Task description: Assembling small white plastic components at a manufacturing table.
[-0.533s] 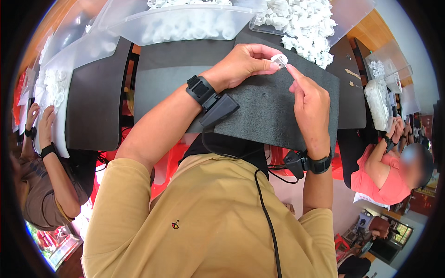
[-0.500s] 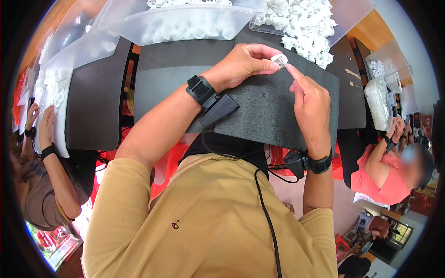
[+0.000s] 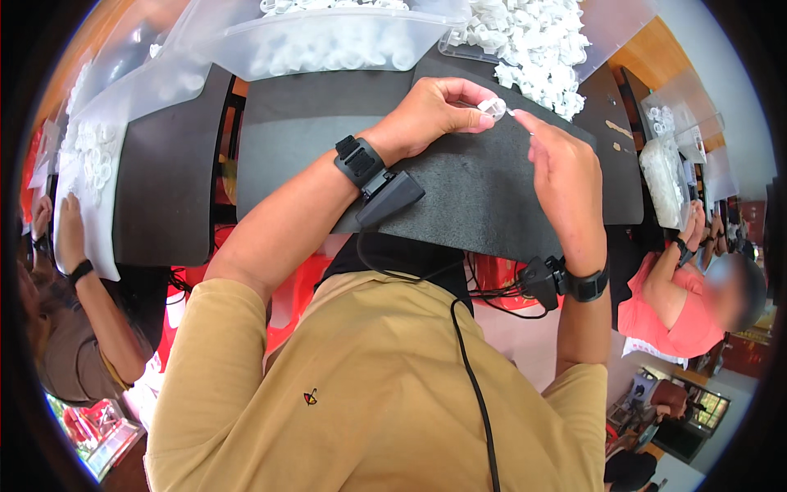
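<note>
Over the dark table, my left hand (image 3: 434, 116) is closed, pinching a small white ring-shaped plastic part (image 3: 493, 107) between thumb and fingertips. Just to its right is my right hand (image 3: 564, 168), its fingers drawn together and the index finger pointing at the part. A tiny pale bit shows between that fingertip and the part; what the right fingers hold is too small to make out. Each wrist wears a black strap with a dark module.
A clear bin (image 3: 328, 45) of white parts stands beyond my hands, beside a heap of white plastic pieces (image 3: 541, 49). The black table mat (image 3: 352, 176) lies under my hands. Co-workers sit left and right. A black cable (image 3: 471, 369) runs down my shirt.
My right hand has shifted right, its fingertip slightly farther from the white part. My left hand stays nearly still with the part. The left co-worker's hands have drawn back toward them.
</note>
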The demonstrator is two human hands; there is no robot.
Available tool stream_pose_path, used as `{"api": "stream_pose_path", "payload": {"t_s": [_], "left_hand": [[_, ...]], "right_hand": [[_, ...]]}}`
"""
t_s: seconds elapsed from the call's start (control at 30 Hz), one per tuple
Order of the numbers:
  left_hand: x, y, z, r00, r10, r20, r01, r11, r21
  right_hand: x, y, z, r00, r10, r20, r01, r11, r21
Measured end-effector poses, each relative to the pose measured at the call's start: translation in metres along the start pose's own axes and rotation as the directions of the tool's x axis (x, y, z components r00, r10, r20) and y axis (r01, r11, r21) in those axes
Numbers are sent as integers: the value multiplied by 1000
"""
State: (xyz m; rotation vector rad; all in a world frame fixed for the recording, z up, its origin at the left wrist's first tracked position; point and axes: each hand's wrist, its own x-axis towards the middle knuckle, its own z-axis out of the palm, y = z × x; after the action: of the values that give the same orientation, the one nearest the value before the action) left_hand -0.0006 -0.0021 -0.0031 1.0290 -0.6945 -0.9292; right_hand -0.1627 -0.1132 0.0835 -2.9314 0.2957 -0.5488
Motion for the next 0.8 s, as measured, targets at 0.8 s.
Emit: {"api": "stream_pose_path", "payload": {"t_s": [0.8], "left_hand": [[4,-4,-1,999,26,-21,-27,999,-32]], "right_hand": [[-8,-7,18,995,-26,-93,5,976,-218]]}}
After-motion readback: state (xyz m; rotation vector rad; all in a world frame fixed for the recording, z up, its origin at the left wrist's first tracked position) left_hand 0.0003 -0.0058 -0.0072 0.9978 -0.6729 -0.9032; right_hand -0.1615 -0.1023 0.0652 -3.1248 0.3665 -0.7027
